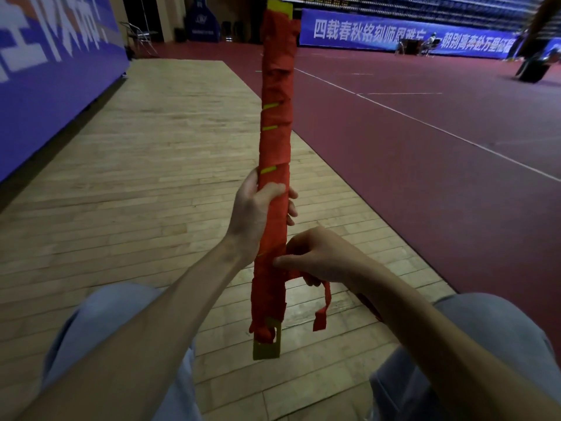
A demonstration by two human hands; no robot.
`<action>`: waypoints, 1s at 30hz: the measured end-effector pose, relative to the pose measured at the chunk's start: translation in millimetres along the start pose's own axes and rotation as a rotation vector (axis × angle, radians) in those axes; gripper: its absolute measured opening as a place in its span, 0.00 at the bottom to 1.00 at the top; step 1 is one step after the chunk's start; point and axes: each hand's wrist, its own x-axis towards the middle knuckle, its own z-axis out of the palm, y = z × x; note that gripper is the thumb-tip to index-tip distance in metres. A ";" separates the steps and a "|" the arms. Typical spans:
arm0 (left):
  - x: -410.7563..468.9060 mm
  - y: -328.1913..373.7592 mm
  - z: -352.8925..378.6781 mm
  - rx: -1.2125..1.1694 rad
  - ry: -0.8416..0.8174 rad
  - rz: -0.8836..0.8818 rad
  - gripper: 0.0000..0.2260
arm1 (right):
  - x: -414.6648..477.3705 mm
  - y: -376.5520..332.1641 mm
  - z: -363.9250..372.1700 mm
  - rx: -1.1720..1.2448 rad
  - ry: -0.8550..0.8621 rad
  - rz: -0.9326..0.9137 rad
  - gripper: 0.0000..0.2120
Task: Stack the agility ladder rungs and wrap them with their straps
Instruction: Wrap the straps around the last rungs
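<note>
A long bundle of stacked yellow ladder rungs (277, 141) stands nearly upright in front of me, wound almost end to end in red strap. Yellow rung ends show at the top and at the bottom. My left hand (258, 214) grips the bundle around its lower middle, thumb in front and fingers behind. Just below it, my right hand (318, 256) pinches the red strap against the bundle's right side. The loose strap end (322, 311) hangs down from that hand in a short loop.
I sit over a strip of pale wooden floor (151, 177), my knees in light jeans at the bottom. Red court flooring (425, 147) with white lines lies to the right. Blue banners run along the left wall and the far side. Folding chairs stand far back.
</note>
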 end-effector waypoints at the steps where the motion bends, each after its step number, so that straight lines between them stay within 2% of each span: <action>1: -0.7 -1.2 1.6 -0.002 0.010 -0.009 0.13 | 0.9 1.1 -0.7 -0.014 0.021 -0.004 0.10; 4: -0.7 -3.2 5.8 -0.052 0.078 -0.068 0.22 | 1.8 3.9 -2.3 -0.001 0.102 -0.009 0.08; 6: -0.8 -3.6 6.3 -0.047 0.118 -0.056 0.18 | 2.0 3.7 -2.5 0.036 0.128 -0.016 0.07; 8: -0.5 -3.6 4.4 -0.018 0.126 -0.039 0.14 | 2.2 1.4 -1.9 0.049 0.119 -0.028 0.10; 12: -2.8 -3.1 0.9 -0.112 0.044 -0.103 0.08 | 3.7 -2.7 4.5 -0.058 0.089 -0.025 0.17; 15: -2.6 -3.4 3.3 -0.102 0.059 -0.107 0.14 | 6.3 0.7 8.9 -0.151 0.127 -0.032 0.14; 20: 2.4 -2.2 -2.5 0.133 0.138 -0.007 0.12 | 9.3 5.7 4.4 -0.151 0.143 -0.030 0.11; 22: 1.6 -2.1 -4.0 0.102 0.120 0.002 0.13 | 9.9 6.6 1.6 -0.183 0.160 -0.037 0.12; 26: 1.0 -1.6 -2.9 -0.121 0.008 -0.035 0.19 | 10.0 9.1 -3.1 -0.243 0.186 -0.040 0.13; 30: -0.3 -5.3 2.0 0.025 0.039 0.024 0.13 | 10.0 11.1 -1.6 -0.328 0.178 -0.047 0.11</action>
